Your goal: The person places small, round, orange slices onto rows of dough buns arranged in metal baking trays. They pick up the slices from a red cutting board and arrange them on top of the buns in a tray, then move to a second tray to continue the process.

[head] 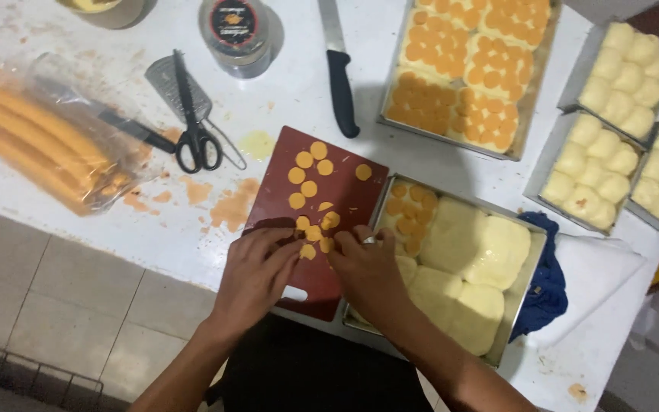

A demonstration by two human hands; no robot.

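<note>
Left hand (257,267), right hand (366,267) on orange slices (316,231), red cutting board (284,204).

Flat, fairly bright overhead light on the white table (154,221), colours warm; soft short shadows sit just under the fingers (299,246) and beside the knife (339,69) well beyond them. Mild glare on the plastic bag (55,145) far left of the fingers. Overall soft focus, compression smear, slight stretch towards the edges
</note>
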